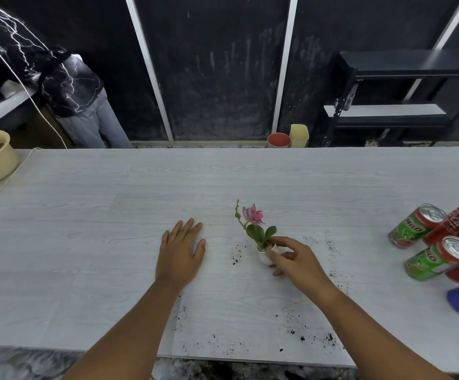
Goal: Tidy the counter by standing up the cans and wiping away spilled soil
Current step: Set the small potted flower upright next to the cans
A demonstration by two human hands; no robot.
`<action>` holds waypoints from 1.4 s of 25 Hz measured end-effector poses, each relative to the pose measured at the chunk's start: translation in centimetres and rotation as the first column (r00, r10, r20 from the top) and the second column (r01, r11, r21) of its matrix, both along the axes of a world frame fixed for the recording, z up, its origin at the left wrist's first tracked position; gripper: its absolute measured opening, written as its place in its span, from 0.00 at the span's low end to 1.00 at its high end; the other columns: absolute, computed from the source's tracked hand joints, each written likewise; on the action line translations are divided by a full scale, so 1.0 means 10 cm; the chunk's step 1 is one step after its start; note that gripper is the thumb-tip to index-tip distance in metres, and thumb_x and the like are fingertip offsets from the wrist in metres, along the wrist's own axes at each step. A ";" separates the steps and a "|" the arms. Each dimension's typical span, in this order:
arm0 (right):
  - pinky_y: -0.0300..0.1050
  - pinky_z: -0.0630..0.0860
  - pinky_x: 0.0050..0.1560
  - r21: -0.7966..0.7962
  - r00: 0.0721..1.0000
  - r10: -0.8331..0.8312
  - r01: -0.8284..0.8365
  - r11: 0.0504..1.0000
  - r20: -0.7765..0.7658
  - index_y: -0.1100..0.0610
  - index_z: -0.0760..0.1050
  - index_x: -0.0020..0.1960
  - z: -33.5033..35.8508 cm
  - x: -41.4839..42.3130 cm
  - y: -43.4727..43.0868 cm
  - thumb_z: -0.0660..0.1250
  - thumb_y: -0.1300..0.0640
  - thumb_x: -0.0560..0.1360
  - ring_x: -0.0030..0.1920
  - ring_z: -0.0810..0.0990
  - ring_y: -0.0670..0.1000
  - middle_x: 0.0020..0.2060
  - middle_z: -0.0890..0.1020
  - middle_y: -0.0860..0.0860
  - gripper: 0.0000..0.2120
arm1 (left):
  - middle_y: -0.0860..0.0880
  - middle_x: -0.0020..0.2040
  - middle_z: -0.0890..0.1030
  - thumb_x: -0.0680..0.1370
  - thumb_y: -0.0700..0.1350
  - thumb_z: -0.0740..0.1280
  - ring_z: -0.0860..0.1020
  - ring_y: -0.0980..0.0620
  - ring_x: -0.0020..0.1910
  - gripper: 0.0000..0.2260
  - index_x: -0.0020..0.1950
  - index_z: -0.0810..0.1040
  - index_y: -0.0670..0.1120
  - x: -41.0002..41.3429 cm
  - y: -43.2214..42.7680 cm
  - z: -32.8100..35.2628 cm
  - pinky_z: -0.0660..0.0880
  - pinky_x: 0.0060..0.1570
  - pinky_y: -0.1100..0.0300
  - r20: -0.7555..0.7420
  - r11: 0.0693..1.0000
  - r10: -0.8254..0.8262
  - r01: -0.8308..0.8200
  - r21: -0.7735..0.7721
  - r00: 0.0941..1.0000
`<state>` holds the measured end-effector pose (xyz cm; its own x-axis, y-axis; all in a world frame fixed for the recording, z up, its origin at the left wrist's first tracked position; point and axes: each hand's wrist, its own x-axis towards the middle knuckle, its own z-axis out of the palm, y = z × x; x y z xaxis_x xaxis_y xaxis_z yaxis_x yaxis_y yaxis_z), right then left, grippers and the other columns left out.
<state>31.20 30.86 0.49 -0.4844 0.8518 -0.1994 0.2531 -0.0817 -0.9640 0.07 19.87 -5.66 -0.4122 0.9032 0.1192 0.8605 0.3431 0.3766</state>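
Right-hand fingers (273,249) pinch the small white pot of pink flower (261,255); left hand (180,249) lies spread flat. At three o'clock, the red and green cans (417,226) lie toppled, and black soil specks (235,256) dot the pale wood-grain tabletop (223,174), so both jobs seem undone.

Setting: makeshift studio or workshop space, not home. Evidence: long pale wood-grain bench (223,171); black wall panels (223,64) with white strips; black metal shelving rack (404,86) at right; red tub (278,140) and yellow tub (299,135) on floor.

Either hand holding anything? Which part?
Right hand pinches the small white pot of the pink-flowered plant at its rim. Left hand rests flat on the grey counter, holding nothing.
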 end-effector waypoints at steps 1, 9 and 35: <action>0.45 0.85 0.42 -0.016 1.000 -0.013 0.013 1.000 -0.018 0.44 0.84 0.63 0.00 0.03 0.00 0.77 0.56 0.77 0.42 0.89 0.55 0.50 0.89 0.49 0.16 | 0.57 0.86 0.62 0.87 0.60 0.57 0.55 0.53 0.87 0.24 0.84 0.67 0.58 0.00 0.00 -0.01 0.51 0.85 0.44 -0.002 1.000 0.000 0.000 0.003 1.000; 0.36 0.82 0.42 0.130 0.944 -0.325 0.316 0.940 0.051 0.38 0.84 0.59 0.00 0.53 0.33 0.82 0.49 0.73 0.47 0.85 0.41 0.50 0.85 0.30 0.17 | 0.58 0.86 0.63 0.86 0.64 0.52 0.56 0.53 0.87 0.26 0.84 0.66 0.59 -0.08 0.00 -0.15 0.54 0.84 0.44 -0.052 1.000 -0.004 0.005 0.018 0.999; 0.42 0.73 0.65 0.193 0.741 -0.672 0.657 0.729 0.018 0.48 0.71 0.73 -0.36 1.31 0.90 0.80 0.57 0.76 0.66 0.78 0.47 0.65 0.79 0.46 0.30 | 0.58 0.86 0.62 0.86 0.64 0.53 0.55 0.53 0.87 0.27 0.84 0.66 0.58 -0.04 0.04 -0.06 0.52 0.85 0.44 -0.035 1.000 -0.002 0.002 -0.006 0.999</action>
